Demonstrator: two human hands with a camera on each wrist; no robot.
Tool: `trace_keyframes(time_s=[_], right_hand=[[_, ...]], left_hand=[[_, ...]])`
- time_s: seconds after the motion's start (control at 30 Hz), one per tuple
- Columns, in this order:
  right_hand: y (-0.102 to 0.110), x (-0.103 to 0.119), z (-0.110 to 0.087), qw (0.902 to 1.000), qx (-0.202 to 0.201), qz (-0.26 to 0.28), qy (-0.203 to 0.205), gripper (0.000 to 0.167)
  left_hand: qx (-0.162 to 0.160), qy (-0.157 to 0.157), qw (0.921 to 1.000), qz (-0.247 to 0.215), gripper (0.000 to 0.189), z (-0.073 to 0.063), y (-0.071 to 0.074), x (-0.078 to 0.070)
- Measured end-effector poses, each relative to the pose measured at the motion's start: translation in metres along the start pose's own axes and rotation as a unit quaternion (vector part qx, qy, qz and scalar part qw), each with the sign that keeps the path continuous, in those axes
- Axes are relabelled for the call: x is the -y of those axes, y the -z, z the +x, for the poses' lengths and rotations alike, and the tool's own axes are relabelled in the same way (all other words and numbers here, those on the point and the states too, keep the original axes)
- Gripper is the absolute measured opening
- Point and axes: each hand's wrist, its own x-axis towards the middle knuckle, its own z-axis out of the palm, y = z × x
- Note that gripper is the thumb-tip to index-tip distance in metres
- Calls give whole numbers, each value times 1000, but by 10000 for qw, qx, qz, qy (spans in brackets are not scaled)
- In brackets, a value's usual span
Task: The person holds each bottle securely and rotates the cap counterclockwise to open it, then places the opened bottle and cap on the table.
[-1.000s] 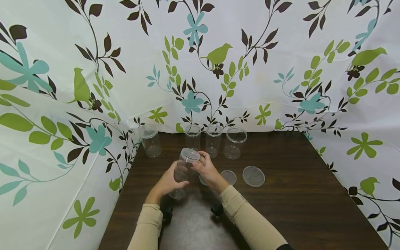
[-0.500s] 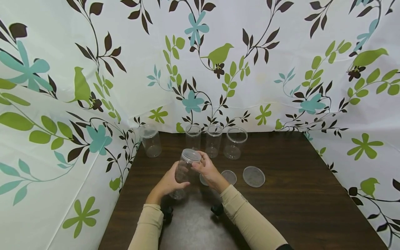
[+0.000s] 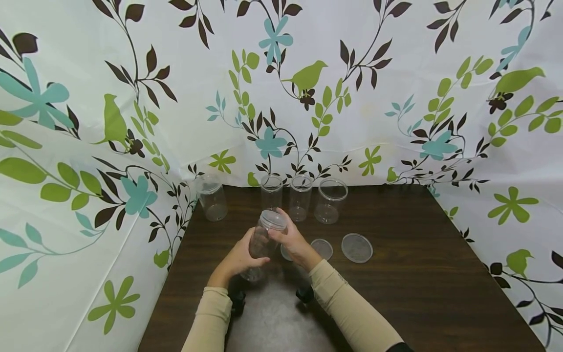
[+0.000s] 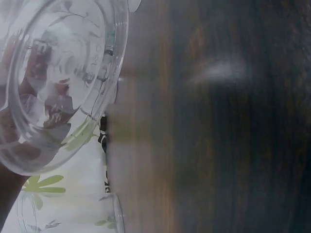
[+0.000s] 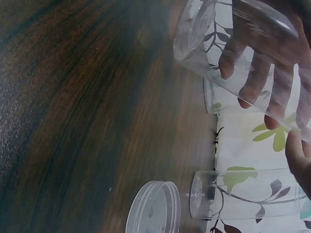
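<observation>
The clear plastic jar (image 3: 260, 243) was up off the dark wooden table (image 3: 418, 283), held tilted over its near middle, mouth leaning away and to the right. Its lid (image 3: 273, 219) sat on top, and compared with a moment before the lidded end had swung a touch further right while the base stayed low near the left wrist. The left hand (image 3: 239, 257) had its fingers curled round the jar's lower body, thumb across the front. The right hand (image 3: 291, 238) gripped the lid rim, fingers wrapped over the far edge, and it had turned slightly since half a second earlier. Just right of that hand lay two loose lids, a small one (image 3: 322, 249) and a larger one (image 3: 357, 248), unmoved. Along the back edge stood four more clear jars: one capped at the far left (image 3: 211, 198), then two narrow open ones (image 3: 271, 193) (image 3: 301, 197) and a wider open one (image 3: 330, 201), all against the leaf-and-bird printed curtain (image 3: 308, 78)
</observation>
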Motion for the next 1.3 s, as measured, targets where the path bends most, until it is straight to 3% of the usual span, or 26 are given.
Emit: trace_keyframes(time_s=[0.17, 0.23, 0.4, 0.7, 1.0, 1.2, 1.3], right_hand=[[-3, -1, -2, 9996, -148, 221, 24, 93], [-4, -2, -3, 9992, -220, 335, 87, 83], [-6, -4, -3, 9981, -308, 502, 171, 70], [-4, -3, -2, 9990, -192, 346, 221, 73], [-4, 3, -1, 9997, -140, -131, 159, 83], [-2, 1, -1, 9999, -137, -61, 9, 99], [-2, -2, -1, 9998, -169, 115, 38, 98]], left_hand=[[-111, -36, 9998, -133, 79, -2, 4, 1], [-192, 39, 9998, -97, 80, -2, 5, 10], [-332, 247, 9991, 45, 81, -3, 8, 13], [-301, 253, 9990, 228, 83, -3, 8, 12], [53, 135, 9996, 232, 82, -1, 1, 10], [20, 132, 9998, 111, 82, -1, 2, 9], [-66, 131, 9999, 5, 81, -2, 5, 10]])
